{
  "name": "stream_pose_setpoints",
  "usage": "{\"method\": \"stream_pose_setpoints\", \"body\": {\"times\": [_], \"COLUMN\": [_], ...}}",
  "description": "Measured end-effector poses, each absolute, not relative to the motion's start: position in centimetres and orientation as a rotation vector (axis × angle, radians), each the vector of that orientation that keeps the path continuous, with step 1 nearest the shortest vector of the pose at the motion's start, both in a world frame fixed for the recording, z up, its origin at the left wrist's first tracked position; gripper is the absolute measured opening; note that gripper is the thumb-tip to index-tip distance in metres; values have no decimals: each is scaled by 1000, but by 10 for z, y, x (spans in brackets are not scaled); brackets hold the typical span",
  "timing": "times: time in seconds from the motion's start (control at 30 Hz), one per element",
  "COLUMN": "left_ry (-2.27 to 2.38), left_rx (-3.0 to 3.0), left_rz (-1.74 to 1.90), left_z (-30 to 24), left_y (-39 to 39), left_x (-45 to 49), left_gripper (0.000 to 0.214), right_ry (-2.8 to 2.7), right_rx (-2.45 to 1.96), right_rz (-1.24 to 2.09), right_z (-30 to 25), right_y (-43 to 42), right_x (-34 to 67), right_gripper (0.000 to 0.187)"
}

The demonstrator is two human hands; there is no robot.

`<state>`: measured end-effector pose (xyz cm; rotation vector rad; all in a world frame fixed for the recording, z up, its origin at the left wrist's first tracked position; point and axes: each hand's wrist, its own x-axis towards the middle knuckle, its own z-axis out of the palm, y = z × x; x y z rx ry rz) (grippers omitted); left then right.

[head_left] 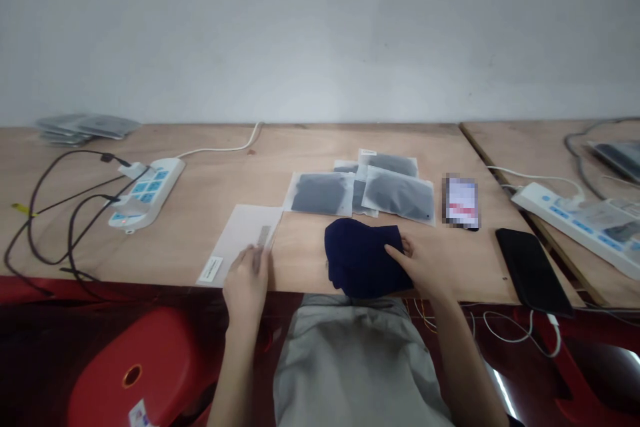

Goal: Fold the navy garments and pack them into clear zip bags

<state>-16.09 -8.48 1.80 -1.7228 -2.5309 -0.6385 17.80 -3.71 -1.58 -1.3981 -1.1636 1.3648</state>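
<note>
A folded dark blue cloth (357,255) lies at the near edge of the wooden table (300,167). My right hand (420,265) rests on its right side, fingers wrapped on the fabric. My left hand (246,283) lies on the near edge of an empty frosted plastic bag (240,237) with a white label, fingers curled on it. Behind the cloth lie several sealed bags holding dark cloth (395,193).
A white power strip (145,197) with black cables sits at the left, another power strip (575,220) at the right. A black phone (533,270) and a lit phone (461,201) lie right of the cloth. A stack of bags (85,127) is far left. A red stool (130,373) stands below.
</note>
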Motion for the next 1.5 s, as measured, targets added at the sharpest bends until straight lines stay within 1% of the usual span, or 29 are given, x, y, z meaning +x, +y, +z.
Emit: {"method": "stream_pose_setpoints", "body": {"times": [0.1, 0.17, 0.33, 0.47, 0.63, 0.7, 0.8, 0.87, 0.93, 1.0, 1.1, 1.23, 1.33, 1.4, 1.5], "left_ry": [-2592, -2577, -2443, -2278, -2020, -1975, -1929, -1903, -1892, -1900, -1909, -1873, -1860, -1875, -1901], "left_rx": [-1652, -1628, -1586, -1793, -2148, -2184, -2209, -2233, -2252, -2255, -2243, -2302, -2357, -2377, -2394], "left_rz": [-523, -516, -853, -937, -987, -1002, -1004, -1005, -1023, -1062, -1136, -1216, -1235, -1244, -1281], "left_z": [23, 27, 35, 29, 16, 15, 17, 19, 20, 18, 14, 11, 13, 14, 14], "left_y": [-86, -88, -99, -105, -96, -89, -79, -73, -68, -63, -57, -50, -46, -44, -42], "left_x": [-158, -155, -142, -128, -116, -114, -109, -105, -100, -94, -89, -92, -97, -99, -100], "left_gripper": [30, 29, 31, 23, 31, 35, 36, 39, 42, 45, 46, 48, 49, 47, 47], "right_ry": [-1233, -1286, -1511, -1709, -1953, -2117, -2348, -2476, -2558, -2602, -2666, -2691, -2649, -2631, -2626], "right_rx": [-1430, -1440, -1427, -1257, -1046, -923, -811, -694, -588, -545, -490, -388, -449, -527, -589], "right_rz": [1327, 1306, 1284, 1410, 1672, 1707, 1575, 1550, 1549, 1480, 1401, 1415, 1248, 1130, 1048], "right_z": [-18, -16, -3, 16, 46, 58, 77, 91, 105, 117, 127, 120, 106, 96, 81], "right_y": [-34, -31, -23, -10, 21, 38, 63, 76, 85, 90, 89, 79, 70, 67, 65], "right_x": [181, 185, 202, 215, 216, 210, 189, 170, 151, 136, 123, 117, 112, 107, 99], "right_gripper": [37, 38, 42, 47, 40, 42, 47, 43, 34, 26, 23, 31, 36, 35, 34]}}
